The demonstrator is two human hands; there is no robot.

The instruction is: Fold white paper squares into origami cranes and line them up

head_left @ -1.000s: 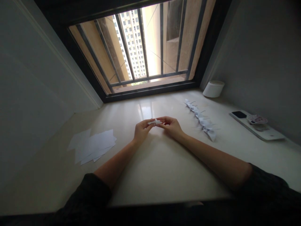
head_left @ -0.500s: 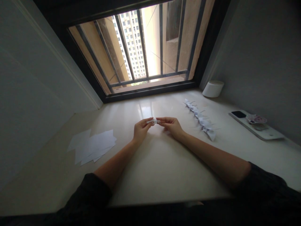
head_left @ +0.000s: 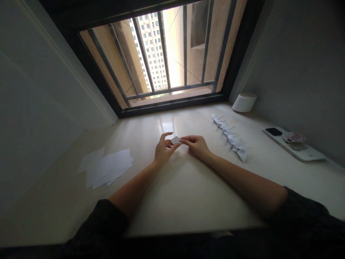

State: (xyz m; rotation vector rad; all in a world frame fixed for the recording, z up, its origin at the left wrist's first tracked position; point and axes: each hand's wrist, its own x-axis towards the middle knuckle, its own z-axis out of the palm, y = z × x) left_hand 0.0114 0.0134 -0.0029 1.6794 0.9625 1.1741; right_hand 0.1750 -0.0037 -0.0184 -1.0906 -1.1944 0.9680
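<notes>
A small folded piece of white paper (head_left: pixel 175 139) is held between my two hands, over the middle of the pale ledge. My left hand (head_left: pixel 163 148) pinches its lower edge with the thumb and some fingers, while the index finger is raised and bent above it. On the other side, my right hand (head_left: pixel 198 145) grips the right corner between thumb and fingertips. Several folded paper cranes (head_left: pixel 229 136) stand in a slanting row to the right of my right hand. Loose white paper sheets (head_left: pixel 110 167) lie overlapping to the left of my left forearm.
A phone (head_left: pixel 293 144) with a round pink grip lies at the right by the wall. A white cup-like object (head_left: pixel 244 102) stands in the far right corner. The barred window (head_left: pixel 172 102) closes off the back, and the ledge's front edge (head_left: pixel 194 232) is near my body.
My left index finger has lifted off the paper. The folded paper has turned, so more of its face shows as a diamond shape. My right hand has barely moved.
</notes>
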